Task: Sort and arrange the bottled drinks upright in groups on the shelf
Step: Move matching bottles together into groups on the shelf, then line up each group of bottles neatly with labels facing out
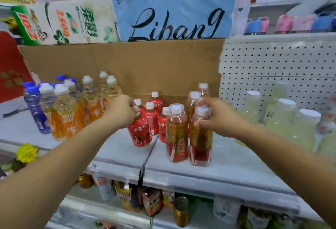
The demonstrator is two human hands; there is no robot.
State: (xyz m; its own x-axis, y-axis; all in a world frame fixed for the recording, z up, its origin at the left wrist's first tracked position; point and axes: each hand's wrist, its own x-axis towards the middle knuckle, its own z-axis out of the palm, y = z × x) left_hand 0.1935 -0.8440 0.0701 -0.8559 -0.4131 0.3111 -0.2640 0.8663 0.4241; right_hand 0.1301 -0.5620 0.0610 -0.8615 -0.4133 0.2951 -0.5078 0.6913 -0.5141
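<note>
The left hand was clamped around the neck of a squat red-label bottle, which leaned toward eleven o'clock rather than standing straight, its base on the shelf. That tilt suggested it was being walked or set into line with its fellows: four more red bottles of the same kind stood upright just behind it, at about one o'clock from it.

The right hand was closed on the shoulder of a taller gold-and-red bottle, fingers wrapped below its white cap. A matching bottle stood touching or nearly touching at its nine o'clock, with two or three more of that kind behind at twelve. Gripping high probably gave control of the upright pose while nudging it against its neighbour.

Far off at nine o'clock, the orange-label bottles and blue bottles were already packed in their own clusters; pale bottles at three o'clock were blurred. The groups seemed largely formed, with the red bottle not yet upright.
</note>
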